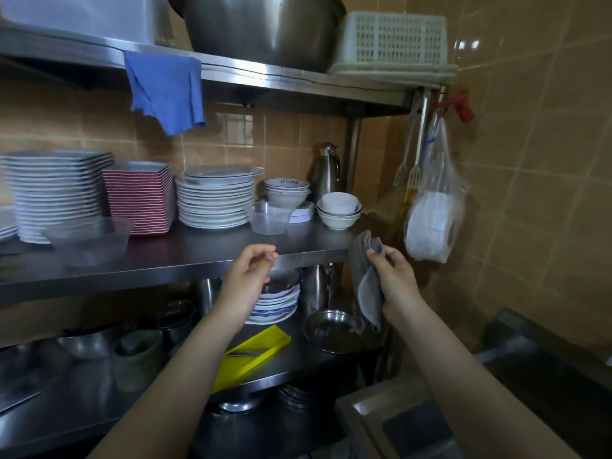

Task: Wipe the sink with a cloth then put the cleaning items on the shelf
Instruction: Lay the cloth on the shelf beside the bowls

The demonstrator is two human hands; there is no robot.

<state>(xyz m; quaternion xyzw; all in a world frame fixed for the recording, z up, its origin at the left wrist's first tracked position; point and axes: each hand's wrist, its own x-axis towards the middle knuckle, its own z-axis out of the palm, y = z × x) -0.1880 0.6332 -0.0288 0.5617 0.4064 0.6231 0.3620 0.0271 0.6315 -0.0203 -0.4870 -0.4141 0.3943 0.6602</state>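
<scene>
The right hand (394, 279) grips a grey cloth (366, 293) by its upper fold, thumb and fingers curled round it, just beside the right end of the middle shelf (198, 256). The rest of the cloth hangs limp below. It looks light, soft and perhaps damp, so it should drape rather than stand, and a bunched top is the sensible hold. The left hand (248, 276) hovers near the shelf edge, fingers loosely curled, with nothing visible in it. On the shelf a clear tub (270, 220) and, further left, a clear bowl (89, 241) look empty. Below, a steel bowl (331, 329) seems empty, and a yellow tray (261, 346) holds a metal piece. At right a hanging bag (433, 207) holds a paper roll.
</scene>
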